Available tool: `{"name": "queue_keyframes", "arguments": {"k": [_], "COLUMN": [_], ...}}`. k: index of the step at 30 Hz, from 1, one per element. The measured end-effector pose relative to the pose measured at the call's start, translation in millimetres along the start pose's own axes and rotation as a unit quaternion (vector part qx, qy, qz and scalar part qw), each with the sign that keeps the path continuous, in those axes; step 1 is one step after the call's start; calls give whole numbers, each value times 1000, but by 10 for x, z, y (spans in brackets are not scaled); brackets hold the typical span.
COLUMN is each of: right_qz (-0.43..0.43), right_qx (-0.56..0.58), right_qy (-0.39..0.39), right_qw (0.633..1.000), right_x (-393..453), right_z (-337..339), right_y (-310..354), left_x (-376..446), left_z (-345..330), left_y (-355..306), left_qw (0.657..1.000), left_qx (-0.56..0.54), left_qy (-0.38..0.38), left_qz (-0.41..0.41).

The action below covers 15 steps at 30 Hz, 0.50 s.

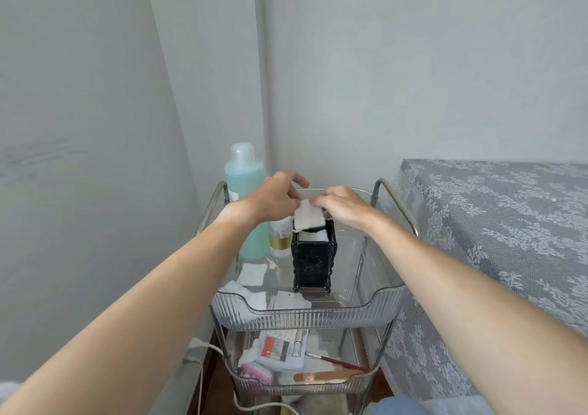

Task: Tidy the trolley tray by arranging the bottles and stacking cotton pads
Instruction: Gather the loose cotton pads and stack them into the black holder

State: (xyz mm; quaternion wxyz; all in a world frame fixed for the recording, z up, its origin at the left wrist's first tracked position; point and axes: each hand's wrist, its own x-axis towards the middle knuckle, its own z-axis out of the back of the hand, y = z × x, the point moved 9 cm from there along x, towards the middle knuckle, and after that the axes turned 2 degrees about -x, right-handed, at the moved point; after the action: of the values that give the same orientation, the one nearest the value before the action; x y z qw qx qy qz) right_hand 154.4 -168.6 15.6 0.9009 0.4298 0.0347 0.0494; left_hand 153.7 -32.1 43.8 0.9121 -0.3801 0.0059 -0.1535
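A clear ribbed trolley tray [318, 314] holds a black ornate pad holder [312, 260] with white pads stacked inside. Both hands meet just above its open top. My left hand [273, 199] and my right hand [342, 206] together pinch one white cotton pad [308, 218] over the holder. Behind my left wrist stands a tall bottle of blue-green liquid [246, 198] at the tray's back left. A small clear bottle with a gold band [280, 239] stands beside the holder. Loose cotton pads [253, 274] lie on the tray's left floor.
The lower tray [302, 386] holds a printed packet, a red-handled brush, a nail file and a pink brush. A bed with a grey lace cover [496, 223] lies close on the right. Walls close in at left and behind. A white cable hangs at the lower left.
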Motion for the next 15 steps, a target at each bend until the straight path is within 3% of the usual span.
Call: {"name": "queue_keyframes", "arguments": {"k": [15], "right_qz": [-24], "right_qx": [-131], "right_qy": [-8], "right_qw": [991], "right_x": [-53], "right_z": [-51], "right_y": [-120], "left_x": [-33], "left_z": [-366], "left_y": [-34], "left_qw": [991], "left_qx": [129], "left_qy": [11], "left_qz": [15]}}
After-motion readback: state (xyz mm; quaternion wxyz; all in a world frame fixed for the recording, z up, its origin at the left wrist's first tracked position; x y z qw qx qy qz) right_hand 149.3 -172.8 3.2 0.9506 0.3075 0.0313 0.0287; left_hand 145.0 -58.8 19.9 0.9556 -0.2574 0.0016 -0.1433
